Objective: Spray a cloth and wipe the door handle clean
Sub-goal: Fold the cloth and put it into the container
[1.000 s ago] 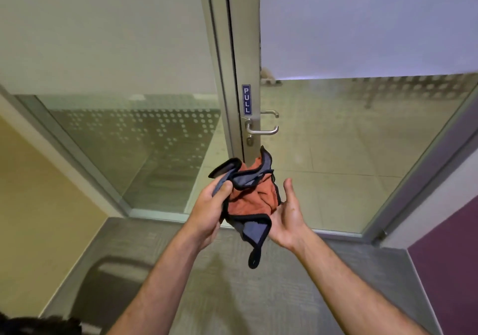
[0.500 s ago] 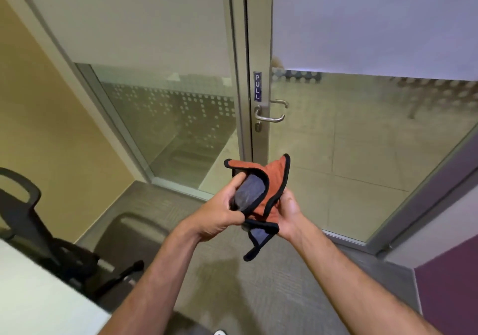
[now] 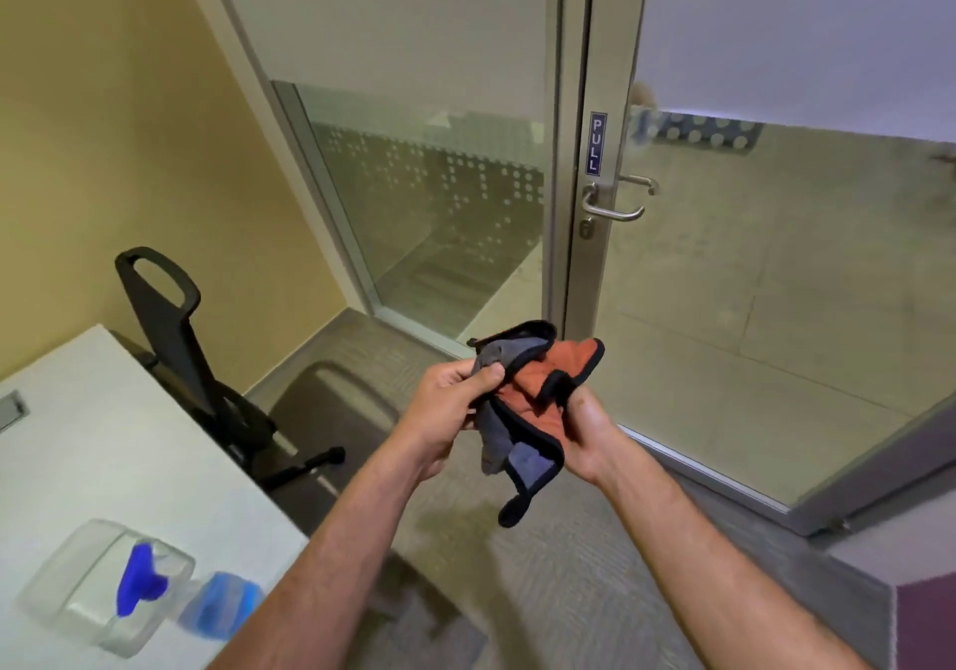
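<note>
An orange and grey cloth (image 3: pixel 533 400) with black edging is bunched between both hands in front of me. My left hand (image 3: pixel 450 405) pinches its grey upper corner with thumb and fingers. My right hand (image 3: pixel 587 431) grips the orange part from the right. The silver lever door handle (image 3: pixel 613 206) sits on the metal door frame, up and to the right of the cloth, below a blue PULL sign (image 3: pixel 596 143). A clear spray bottle with a blue trigger (image 3: pixel 132 579) stands on the white table (image 3: pixel 103 462) at the lower left, far from both hands.
A black office chair (image 3: pixel 207 374) stands between the table and the glass wall (image 3: pixel 429 193). The glass door (image 3: pixel 776 265) fills the right side. Yellow wall at the left, grey carpet underfoot, a purple panel at the bottom right corner.
The view has swung left and down, bringing the table, spray bottle and chair into sight. Both hands have closed tighter on the cloth and turned it over.
</note>
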